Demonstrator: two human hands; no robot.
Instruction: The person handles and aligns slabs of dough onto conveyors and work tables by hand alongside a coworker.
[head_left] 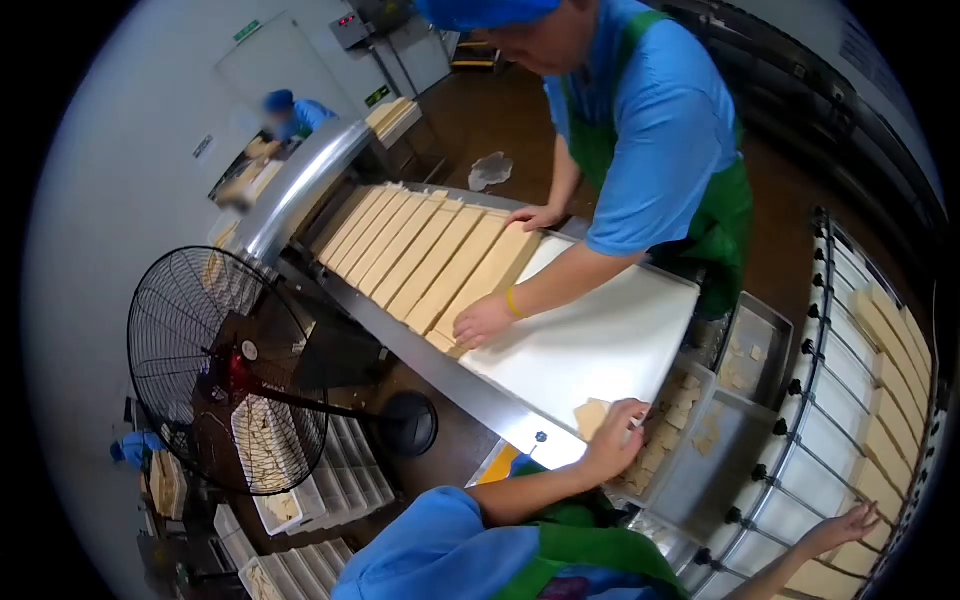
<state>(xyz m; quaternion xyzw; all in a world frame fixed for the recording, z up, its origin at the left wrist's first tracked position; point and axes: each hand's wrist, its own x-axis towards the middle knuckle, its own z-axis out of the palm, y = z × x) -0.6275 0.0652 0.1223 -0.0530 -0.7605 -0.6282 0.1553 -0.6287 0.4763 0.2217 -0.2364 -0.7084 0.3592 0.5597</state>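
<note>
My left hand (615,441) is at the lower end of the white belt (590,330), fingers bent beside a small pale piece (591,416); whether it grips anything is hard to make out. Over the right-hand roller conveyor (815,420), my right hand (842,528) has its fingers apart and holds nothing, close to the long pale slabs (893,440) there. Several more long slabs (430,255) lie side by side across the white belt. A co-worker's two hands (484,320) rest on the nearest of these slabs.
The co-worker (660,140) stands across the belt. Grey trays (700,440) with broken pieces sit between the two conveyors. A black fan (228,370) stands at the left, near stacked white crates (345,470). Farther back, another person (295,115) bends over a table.
</note>
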